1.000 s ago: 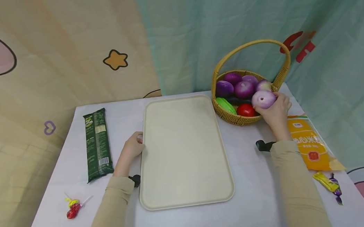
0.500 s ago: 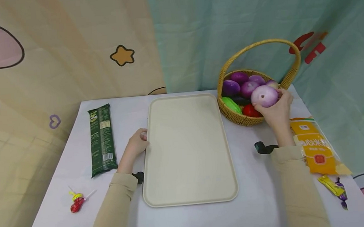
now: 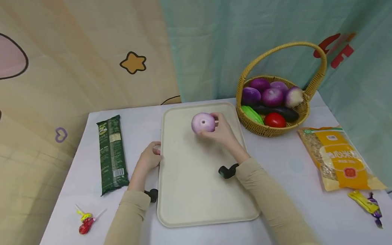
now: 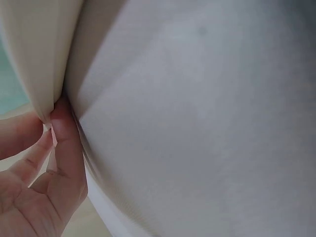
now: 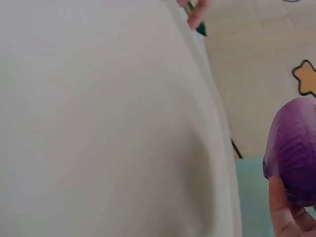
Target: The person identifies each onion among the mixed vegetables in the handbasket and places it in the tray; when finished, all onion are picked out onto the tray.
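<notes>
My right hand (image 3: 221,131) grips a pale purple onion (image 3: 202,123) over the far part of a cream rectangular tray (image 3: 202,178). In the right wrist view the onion (image 5: 294,148) shows a darker purple side, with fingertips against its lower edge, and a shadow falls on the tray. At the tray's left edge, my left hand (image 3: 150,157) holds the rim. The left wrist view has the thumb and fingers (image 4: 66,138) pinching that rim (image 4: 44,64) close to the white tablecloth.
A wicker basket (image 3: 267,132) at the back right holds several purple onions, a dark eggplant (image 3: 281,112), a red tomato (image 3: 275,120) and a green vegetable (image 3: 252,114). Packets (image 3: 345,162) and candies (image 3: 364,204) lie right; a green packet (image 3: 112,154) and lollipops (image 3: 85,223) lie left.
My right hand has lifted the onion out of the basket and carried it left over the tray. The left hand keeps its place on the tray's rim.
</notes>
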The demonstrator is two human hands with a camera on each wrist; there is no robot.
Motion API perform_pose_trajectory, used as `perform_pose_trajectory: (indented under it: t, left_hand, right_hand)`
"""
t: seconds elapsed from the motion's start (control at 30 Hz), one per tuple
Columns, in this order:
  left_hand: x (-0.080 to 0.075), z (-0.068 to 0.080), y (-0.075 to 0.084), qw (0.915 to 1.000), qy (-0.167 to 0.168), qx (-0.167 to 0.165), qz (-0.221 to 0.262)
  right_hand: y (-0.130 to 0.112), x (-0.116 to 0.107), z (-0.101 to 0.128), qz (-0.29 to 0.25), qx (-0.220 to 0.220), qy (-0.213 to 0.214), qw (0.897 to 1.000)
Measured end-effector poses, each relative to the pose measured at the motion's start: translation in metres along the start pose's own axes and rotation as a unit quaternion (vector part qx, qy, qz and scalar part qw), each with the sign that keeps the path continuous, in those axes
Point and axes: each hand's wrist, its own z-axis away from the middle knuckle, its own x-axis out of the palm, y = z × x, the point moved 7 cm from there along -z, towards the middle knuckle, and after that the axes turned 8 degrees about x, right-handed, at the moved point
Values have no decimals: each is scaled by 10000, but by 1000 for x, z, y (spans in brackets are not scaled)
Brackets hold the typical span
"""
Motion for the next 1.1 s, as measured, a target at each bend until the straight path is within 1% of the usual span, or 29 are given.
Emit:
perform_pose_trajectory:
  t: [0.07, 0.13, 0.2, 0.27, 0.4, 0.47, 0.57, 0.73, 0.83, 0.9, 1.0, 1.1]
  left_hand:
    - [3, 2, 1, 10000, -4, -10, -10]
    - [5, 5, 1, 10000, 3, -48, -34]
    - [7, 7, 0, 10000, 6, -93, 10]
    - [8, 8, -2, 9999, 4, -123, 97]
    - [9, 8, -4, 9995, -4, -115, 283]
    - [10, 7, -4, 9994, -22, -93, 329]
    - [10, 6, -4, 9993, -58, -93, 355]
    - [7, 6, -5, 9986, -55, -223, 474]
    - [5, 5, -6, 9984, -47, -277, 499]
    - [4, 4, -5, 9983, -56, -281, 499]
    - [3, 2, -4, 9984, -86, -243, 496]
    - [3, 2, -3, 9983, -87, -229, 530]
  right_hand:
    - [9, 24, -8, -10, 170, -175, 9997]
    - [19, 42, -16, 25, 258, -248, 9994]
    - [24, 55, -22, 70, 248, -299, 9992]
    - [24, 63, -25, 135, 161, -306, 9993]
    - [15, 69, -26, 412, -103, -358, 9985]
    - [13, 70, -26, 598, -160, -392, 9973]
    - [11, 71, -25, 815, -166, -513, 9952]
    - [7, 71, -21, 879, -53, -773, 9931]
    - [-2, 61, -16, 811, 20, -781, 9936]
    - [-11, 47, -12, 770, -70, -647, 9949]
    - [-24, 13, -5, 615, -368, -247, 9971]
    - [-32, -34, 2, 383, -696, 365, 9962]
